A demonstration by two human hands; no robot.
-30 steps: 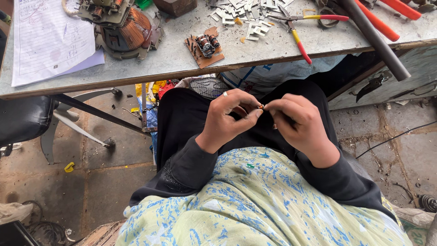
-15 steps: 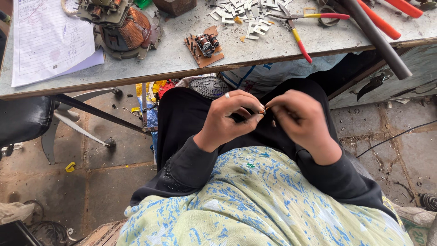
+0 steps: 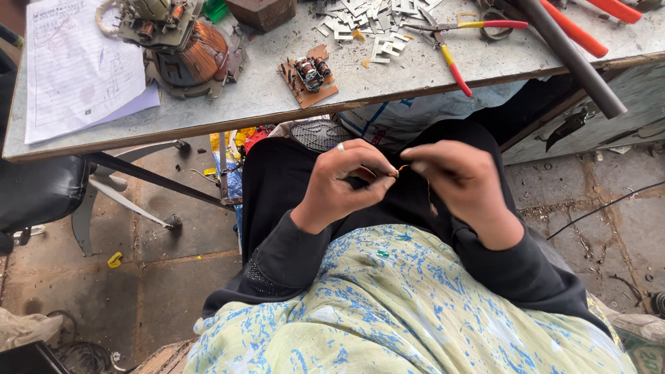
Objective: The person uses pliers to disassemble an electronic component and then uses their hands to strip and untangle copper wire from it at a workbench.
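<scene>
My left hand (image 3: 343,183) and my right hand (image 3: 457,183) meet over my lap, fingertips almost touching. Between them runs a thin copper-coloured wire (image 3: 396,168), pinched by the fingers of both hands. A ring sits on one left finger. A small dark part seems tucked in the left palm, mostly hidden. Both arms wear black sleeves; a pale green and blue cloth (image 3: 415,312) covers my lap below the hands.
A grey worktable (image 3: 263,97) stands in front, with a motor coil of copper winding (image 3: 187,48), a small circuit board (image 3: 309,77), red-and-yellow pliers (image 3: 450,48), several metal laminations (image 3: 367,21), a grey pipe (image 3: 568,55) and a paper sheet (image 3: 76,66). A black chair (image 3: 34,194) stands left.
The hands stay together over the lap; the fingers have shifted slightly on the wire, and the view has tilted a little.
</scene>
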